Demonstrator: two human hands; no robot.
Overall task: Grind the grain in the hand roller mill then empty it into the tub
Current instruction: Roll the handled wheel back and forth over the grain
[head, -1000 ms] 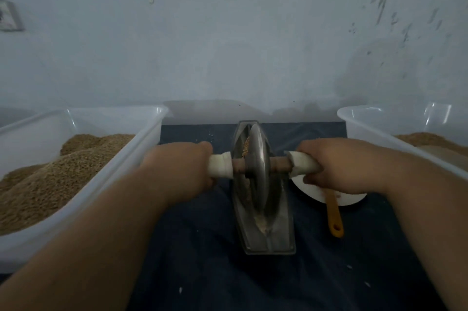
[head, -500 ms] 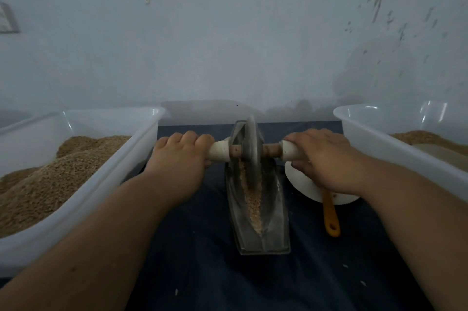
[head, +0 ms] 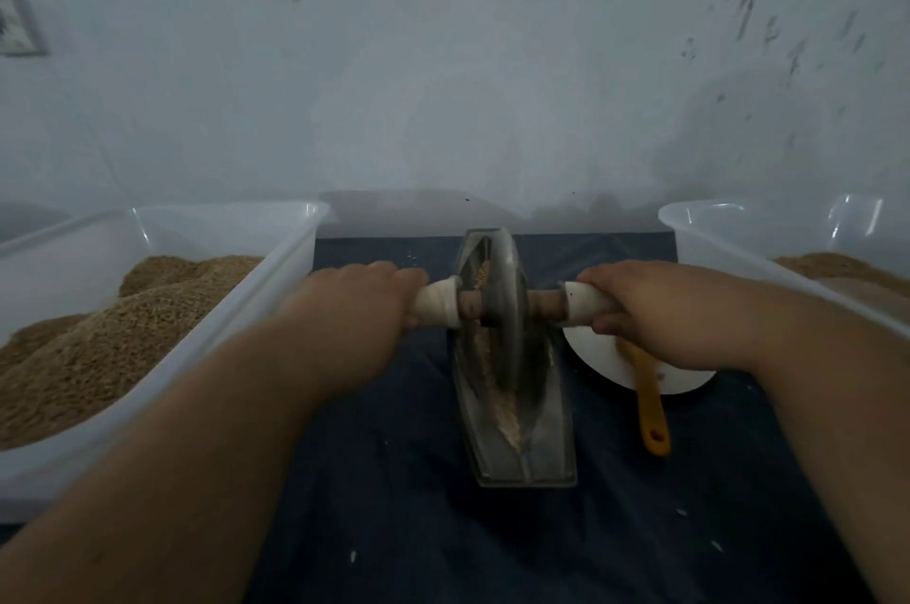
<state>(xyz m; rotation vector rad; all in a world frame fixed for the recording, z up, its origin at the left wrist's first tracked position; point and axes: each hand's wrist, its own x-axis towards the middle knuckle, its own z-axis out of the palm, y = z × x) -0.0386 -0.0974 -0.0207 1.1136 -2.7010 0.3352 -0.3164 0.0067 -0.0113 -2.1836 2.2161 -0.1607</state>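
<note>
Right hand (head: 674, 313) hides scoop (head: 650, 401) (orange) bowl

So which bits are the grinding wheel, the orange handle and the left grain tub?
grinding wheel (head: 512, 342): head view, on the metal disc's face.
orange handle (head: 651, 406): head view, mid-handle.
left grain tub (head: 276, 268): head view, on its right wall.
</note>
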